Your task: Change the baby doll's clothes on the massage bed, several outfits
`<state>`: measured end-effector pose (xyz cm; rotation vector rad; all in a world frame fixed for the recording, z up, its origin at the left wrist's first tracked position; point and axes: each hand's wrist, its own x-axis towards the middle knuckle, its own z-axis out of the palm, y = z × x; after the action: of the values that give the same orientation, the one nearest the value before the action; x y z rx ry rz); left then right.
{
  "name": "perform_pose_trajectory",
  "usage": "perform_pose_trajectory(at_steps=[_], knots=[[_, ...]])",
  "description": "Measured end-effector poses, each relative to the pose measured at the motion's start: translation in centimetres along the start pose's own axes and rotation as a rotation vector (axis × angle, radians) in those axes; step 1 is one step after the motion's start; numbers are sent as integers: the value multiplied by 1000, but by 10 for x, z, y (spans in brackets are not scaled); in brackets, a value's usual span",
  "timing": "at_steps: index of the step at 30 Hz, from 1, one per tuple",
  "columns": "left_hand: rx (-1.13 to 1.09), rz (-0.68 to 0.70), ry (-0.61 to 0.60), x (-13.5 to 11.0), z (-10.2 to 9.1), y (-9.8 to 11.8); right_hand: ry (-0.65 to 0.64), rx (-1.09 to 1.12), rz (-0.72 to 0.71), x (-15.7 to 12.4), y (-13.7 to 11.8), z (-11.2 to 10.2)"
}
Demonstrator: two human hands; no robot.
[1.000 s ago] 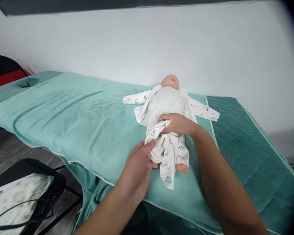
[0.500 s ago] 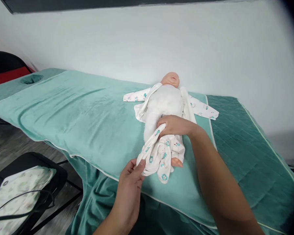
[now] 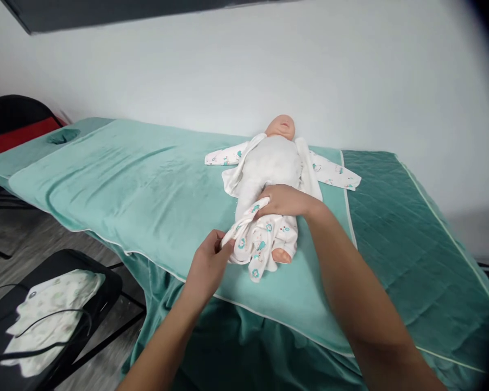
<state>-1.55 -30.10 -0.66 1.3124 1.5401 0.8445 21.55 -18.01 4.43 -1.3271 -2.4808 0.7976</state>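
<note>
A baby doll (image 3: 271,160) lies on its back on the green-covered bed, head toward the wall. Its printed white jacket (image 3: 334,171) is spread open, with the sleeves out to both sides. Patterned baby pants (image 3: 264,239) are bunched around the lower legs, and one bare foot (image 3: 282,255) pokes out at the right. My left hand (image 3: 212,260) pinches the left edge of the pants between thumb and fingers. My right hand (image 3: 283,201) grips the waistband over the doll's legs; its fingertips are partly hidden in the cloth.
The bed (image 3: 126,174) runs along a white wall, with a face hole at its far left end. A black chair (image 3: 101,282) at lower left carries a folded patterned cloth (image 3: 61,304) and a dark cable (image 3: 36,353). Another black and red chair (image 3: 20,125) stands behind.
My left hand has moved up and slightly left with the edge of the pants, closer to the doll. My right hand keeps its hold on the waistband. The view has shifted a little.
</note>
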Motion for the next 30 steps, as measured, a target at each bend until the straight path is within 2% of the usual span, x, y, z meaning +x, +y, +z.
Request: perform_pose_trajectory(at_steps=[9, 15, 18, 22, 27, 30], knots=[[150, 16, 49, 8, 4, 12, 37, 2, -4, 1, 1, 0], [-67, 26, 2, 22, 11, 9, 101, 112, -41, 1, 5, 1], [-192, 110, 41, 27, 16, 7, 145, 191, -55, 0, 7, 1], [-252, 229, 94, 42, 17, 5, 185, 237, -43, 0, 8, 2], [-122, 337, 165, 68, 9, 10, 149, 312, -53, -3, 6, 0], [-9, 392, 162, 86, 3, 17, 94, 341, -84, -7, 5, -5]])
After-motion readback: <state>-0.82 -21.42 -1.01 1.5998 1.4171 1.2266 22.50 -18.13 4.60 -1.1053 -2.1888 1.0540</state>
